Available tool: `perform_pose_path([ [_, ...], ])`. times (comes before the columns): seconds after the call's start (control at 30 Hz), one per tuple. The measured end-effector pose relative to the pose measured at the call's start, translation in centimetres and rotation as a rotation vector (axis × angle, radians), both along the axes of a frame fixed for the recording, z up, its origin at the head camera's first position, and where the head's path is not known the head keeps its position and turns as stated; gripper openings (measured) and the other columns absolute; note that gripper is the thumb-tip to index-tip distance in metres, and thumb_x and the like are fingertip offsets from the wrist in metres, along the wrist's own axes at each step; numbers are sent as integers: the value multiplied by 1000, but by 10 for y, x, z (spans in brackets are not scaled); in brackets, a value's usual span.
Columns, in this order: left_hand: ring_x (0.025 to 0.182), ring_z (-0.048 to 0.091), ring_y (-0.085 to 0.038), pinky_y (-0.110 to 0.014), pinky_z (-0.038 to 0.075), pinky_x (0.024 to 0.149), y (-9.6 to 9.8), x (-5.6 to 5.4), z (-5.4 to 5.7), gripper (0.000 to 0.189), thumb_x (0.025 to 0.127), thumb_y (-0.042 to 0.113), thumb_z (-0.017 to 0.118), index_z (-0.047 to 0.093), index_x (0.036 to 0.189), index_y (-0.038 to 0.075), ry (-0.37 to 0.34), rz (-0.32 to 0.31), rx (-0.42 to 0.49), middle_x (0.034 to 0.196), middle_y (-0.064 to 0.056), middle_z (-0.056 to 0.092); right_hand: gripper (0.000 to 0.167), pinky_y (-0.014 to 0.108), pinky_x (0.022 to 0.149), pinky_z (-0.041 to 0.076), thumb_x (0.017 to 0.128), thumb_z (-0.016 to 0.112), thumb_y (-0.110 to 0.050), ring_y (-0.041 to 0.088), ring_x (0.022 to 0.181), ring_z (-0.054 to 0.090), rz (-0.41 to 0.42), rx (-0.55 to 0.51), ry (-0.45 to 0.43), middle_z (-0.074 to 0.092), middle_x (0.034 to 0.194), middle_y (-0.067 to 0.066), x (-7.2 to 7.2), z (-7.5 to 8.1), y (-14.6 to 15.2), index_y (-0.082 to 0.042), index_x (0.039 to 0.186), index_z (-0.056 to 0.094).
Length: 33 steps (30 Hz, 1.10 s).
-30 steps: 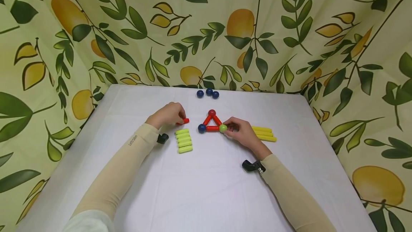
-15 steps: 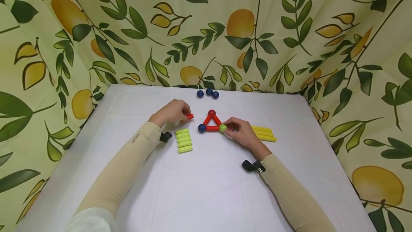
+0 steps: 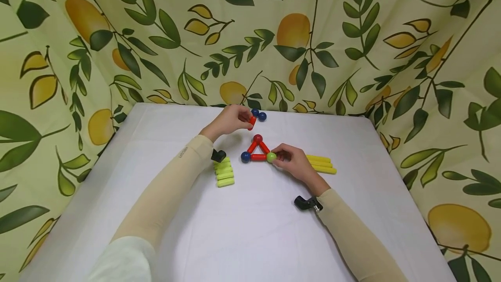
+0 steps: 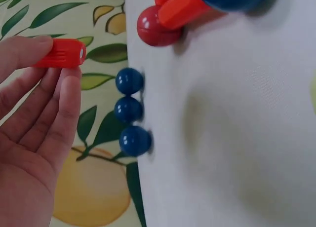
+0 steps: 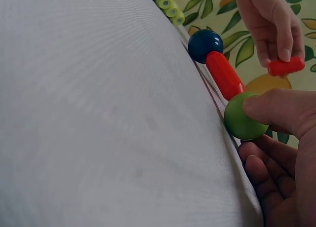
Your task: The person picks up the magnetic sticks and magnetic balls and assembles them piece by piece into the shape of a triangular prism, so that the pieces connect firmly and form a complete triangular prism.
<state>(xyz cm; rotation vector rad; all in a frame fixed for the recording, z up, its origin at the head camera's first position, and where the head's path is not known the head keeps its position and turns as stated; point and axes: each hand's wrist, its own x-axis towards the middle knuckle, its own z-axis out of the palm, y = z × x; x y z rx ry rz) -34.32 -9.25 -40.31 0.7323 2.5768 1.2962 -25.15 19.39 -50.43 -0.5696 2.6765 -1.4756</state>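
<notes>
A short red rod is pinched between thumb and fingers of my left hand, raised above the table behind the triangle. That triangle lies flat: three red rods join a red ball, a blue ball and a green ball. With thumb and fingers my right hand grips the green ball at the near right corner. In the right wrist view, the thumb presses on the green ball, and the left hand with its rod hangs beyond.
Three loose blue balls sit along the table's far edge, one hidden by the left hand in the head view. Several lime-green rods lie in a row at left. Yellow rods lie right of the right hand. A patterned curtain surrounds the table.
My left hand has carried the red rod up, away and to the right, from beside the green rods to behind the triangle, tilting it more upright. The right hand stays on the green ball.
</notes>
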Motion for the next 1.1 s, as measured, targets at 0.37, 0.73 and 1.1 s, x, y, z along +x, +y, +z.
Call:
perform_pose_path([
  [0.37, 99, 75, -21, -35, 59, 94, 16, -5, -18, 16, 94, 6, 86, 76, 107, 5, -38, -22, 10, 103, -6, 78, 23, 31, 82, 54, 96, 84, -11, 25, 92, 63, 14, -7, -7, 70, 100, 2, 0, -3, -4, -14, 118, 78],
  [0.73, 98, 74, -21, -33, 58, 92, 24, -6, -28, 18, 93, 1, 86, 75, 106, 4, -17, -22, -35, 103, -8, 78, 23, 31, 81, 54, 96, 84, -11, 25, 91, 64, 15, -5, 13, 71, 100, 1, -1, -2, -2, -14, 118, 78],
  [1.1, 99, 73, -21, -33, 58, 92, 25, -6, -25, 18, 94, 2, 85, 76, 109, 5, -23, -23, -60, 104, -7, 78, 24, 31, 81, 54, 95, 85, -11, 25, 91, 63, 2, -5, 7, 71, 99, 1, -2, 0, 0, -14, 118, 79],
])
